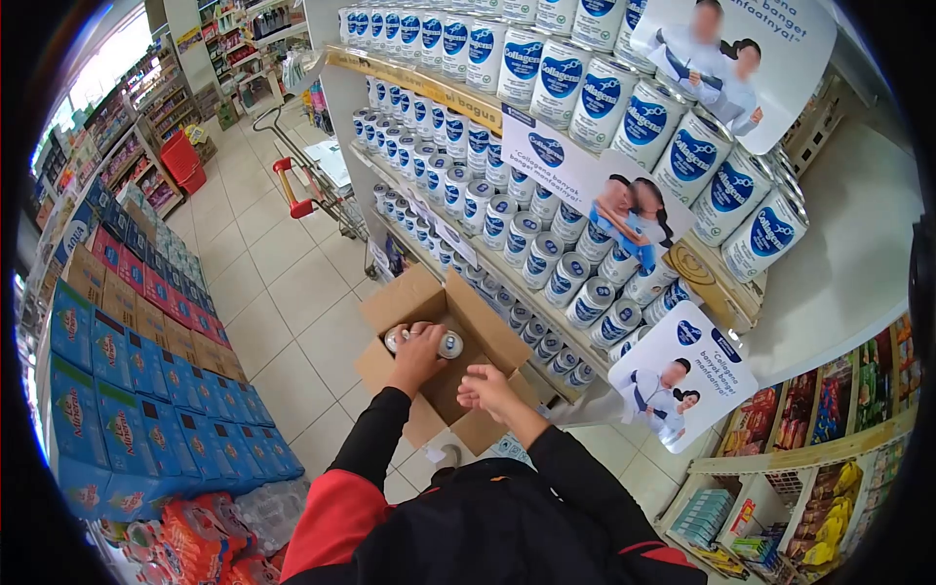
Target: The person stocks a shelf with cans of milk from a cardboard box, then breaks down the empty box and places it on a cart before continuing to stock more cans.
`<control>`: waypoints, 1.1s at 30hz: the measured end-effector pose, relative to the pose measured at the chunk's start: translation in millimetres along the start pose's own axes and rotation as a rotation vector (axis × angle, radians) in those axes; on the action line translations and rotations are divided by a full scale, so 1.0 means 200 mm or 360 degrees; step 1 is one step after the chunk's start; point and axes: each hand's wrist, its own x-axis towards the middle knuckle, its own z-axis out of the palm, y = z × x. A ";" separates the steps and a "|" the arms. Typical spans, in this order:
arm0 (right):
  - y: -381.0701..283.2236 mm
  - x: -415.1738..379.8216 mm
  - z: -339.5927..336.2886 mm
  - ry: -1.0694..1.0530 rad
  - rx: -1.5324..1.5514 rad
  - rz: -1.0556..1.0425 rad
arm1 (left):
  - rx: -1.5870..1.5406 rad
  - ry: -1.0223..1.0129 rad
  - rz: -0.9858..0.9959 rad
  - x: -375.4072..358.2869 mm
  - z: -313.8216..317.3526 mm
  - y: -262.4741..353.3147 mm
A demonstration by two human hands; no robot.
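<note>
An open cardboard box (453, 307) with its flaps folded out is below me, beside the shelf. Inside, toward its left side, are white cans with a blue label; one can (449, 345) shows its silver lid, and another can (394, 337) peeks out at the far side of my fingers. My left hand (419, 353) reaches into the box, its fingers wrapped over the cans; how many it grips is partly hidden. Over the box's right side is my right hand (487, 392), fingers curled in and nothing visible in them.
Shelves to the right hold rows of matching cans (556, 78), with promotional signs (682, 375) jutting out. A shopping cart (331, 180) stands ahead on the tiled floor (234, 253). Stacked blue cartons (146, 419) line the left, with wrapped bottles (205, 531) nearer me.
</note>
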 end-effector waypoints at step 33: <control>-0.32 -0.36 0.07 0.0163 -0.0221 -0.1498 | -0.0703 0.0659 -0.1063 -0.32 0.20 0.02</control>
